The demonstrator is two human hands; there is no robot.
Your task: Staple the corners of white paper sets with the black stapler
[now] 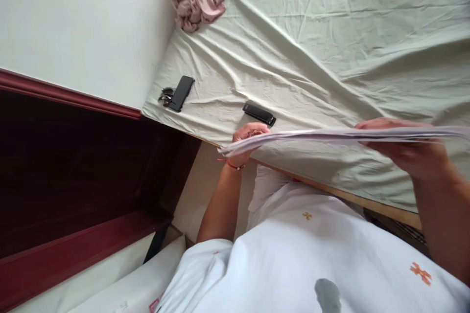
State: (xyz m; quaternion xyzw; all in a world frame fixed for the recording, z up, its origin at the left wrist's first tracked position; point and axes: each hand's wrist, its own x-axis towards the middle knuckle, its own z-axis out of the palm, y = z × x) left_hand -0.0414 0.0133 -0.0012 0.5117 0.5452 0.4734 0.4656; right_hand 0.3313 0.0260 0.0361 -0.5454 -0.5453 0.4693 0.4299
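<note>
A thin stack of white paper sheets (312, 135) is held up edge-on above the near edge of a cloth-covered surface. My left hand (244, 142), with a red string bracelet at the wrist, grips the stack near its left end. Towards the other end, my right hand (404, 149) is closed on it, fingers behind and thumb in front. Just beyond my left hand lies a black stapler (259, 113) on the cloth. The faces of the sheets are turned out of sight.
A pale green wrinkled sheet (352, 58) covers the surface. At its left edge lie a black phone (181, 93) and keys (166, 96). A pink bundled cloth (201, 2) sits at the back by the white wall (81, 24). Dark red wooden furniture (91, 166) stands at left.
</note>
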